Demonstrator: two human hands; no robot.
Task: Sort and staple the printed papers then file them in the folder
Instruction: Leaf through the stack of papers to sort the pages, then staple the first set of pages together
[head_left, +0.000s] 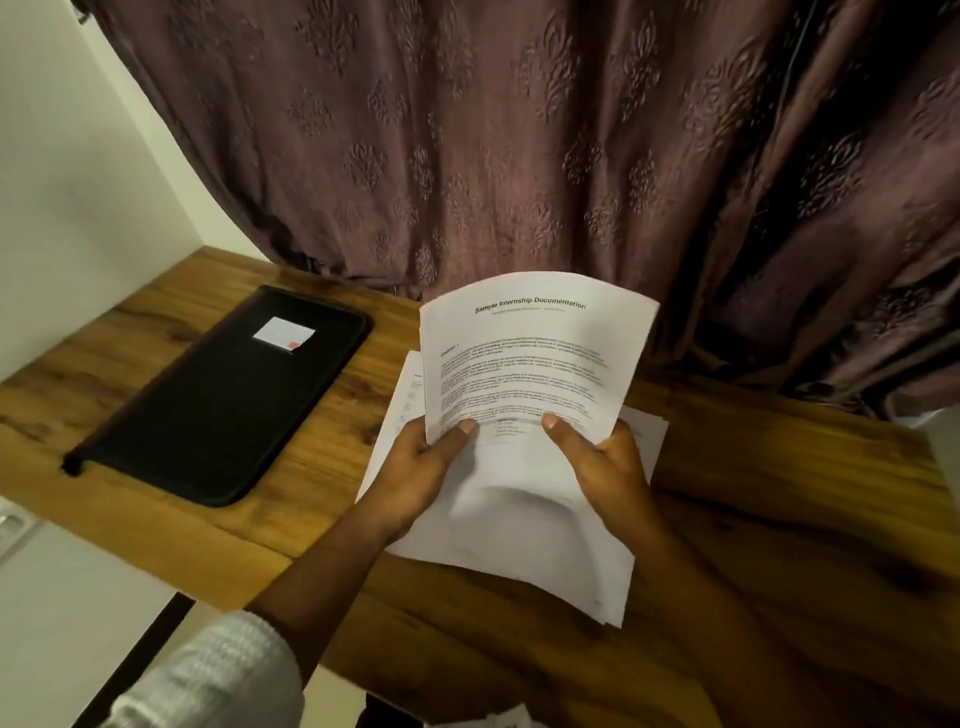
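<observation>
Left hand (415, 462) and right hand (602, 462) each grip the raised printed papers (530, 358); the black folder (223, 395) lies closed on the surface (779, 467).

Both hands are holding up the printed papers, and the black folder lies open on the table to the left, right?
In the head view the black folder lies closed, not open, on the table to the left. The left hand and right hand do hold up the printed papers.
</observation>
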